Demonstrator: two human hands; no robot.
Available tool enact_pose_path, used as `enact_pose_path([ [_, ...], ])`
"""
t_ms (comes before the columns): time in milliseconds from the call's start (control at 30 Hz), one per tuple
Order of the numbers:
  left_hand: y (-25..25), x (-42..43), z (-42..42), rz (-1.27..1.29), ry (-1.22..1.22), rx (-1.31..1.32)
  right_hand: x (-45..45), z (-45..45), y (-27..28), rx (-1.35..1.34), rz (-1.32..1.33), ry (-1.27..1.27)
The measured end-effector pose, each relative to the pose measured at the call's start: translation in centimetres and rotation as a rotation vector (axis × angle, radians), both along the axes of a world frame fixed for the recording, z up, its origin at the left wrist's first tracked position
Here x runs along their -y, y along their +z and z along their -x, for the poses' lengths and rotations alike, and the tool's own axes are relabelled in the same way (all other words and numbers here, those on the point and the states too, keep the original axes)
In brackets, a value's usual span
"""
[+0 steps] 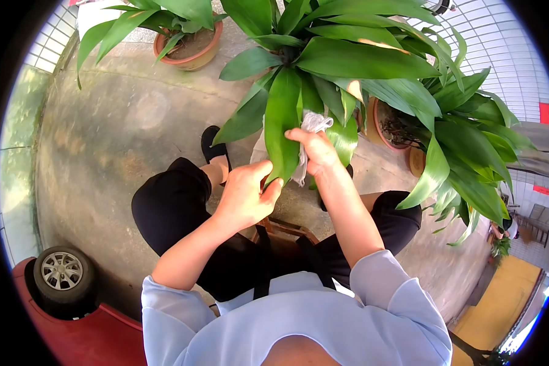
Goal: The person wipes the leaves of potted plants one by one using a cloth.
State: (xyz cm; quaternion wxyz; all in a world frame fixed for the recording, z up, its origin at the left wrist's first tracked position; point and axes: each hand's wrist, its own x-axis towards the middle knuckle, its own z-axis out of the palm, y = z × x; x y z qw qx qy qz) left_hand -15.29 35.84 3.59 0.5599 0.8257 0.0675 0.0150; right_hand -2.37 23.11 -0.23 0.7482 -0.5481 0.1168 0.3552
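Note:
A long green leaf [282, 116] hangs down toward me from a large potted plant [360, 58]. My left hand [247, 194] pinches the leaf near its tip between thumb and fingers. Higher up the same leaf, my right hand [316, 151] is closed on a bunched whitish cloth [316, 123], its thumb lying on the leaf's upper face. Part of the cloth dangles below the hand, behind the leaf. The fingers under the leaf are hidden.
Another potted plant [190, 49] stands at the upper left, and more leafy pots [391, 125] are at the right. A red car [97, 332] with its wheel [62, 271] is at lower left. Below me is a wooden stool [285, 229] on the concrete floor [122, 152].

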Motion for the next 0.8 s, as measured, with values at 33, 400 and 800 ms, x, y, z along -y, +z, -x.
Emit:
enact_pose_path([
  [33,0.3,0.2,-0.1,0.001,-0.038,-0.014,0.2,1.1,0.0,0.041,0.014,-0.024],
  [400,-4.0,0.6,-4.3,0.844,0.285,-0.203,3.2,5.2,1.6,-0.068,-0.123,-0.186],
  [800,-7.2,3.2,-9.0,1.234,0.224,-0.332,7.1,10.1,2.4,-0.041,-0.037,-0.046],
])
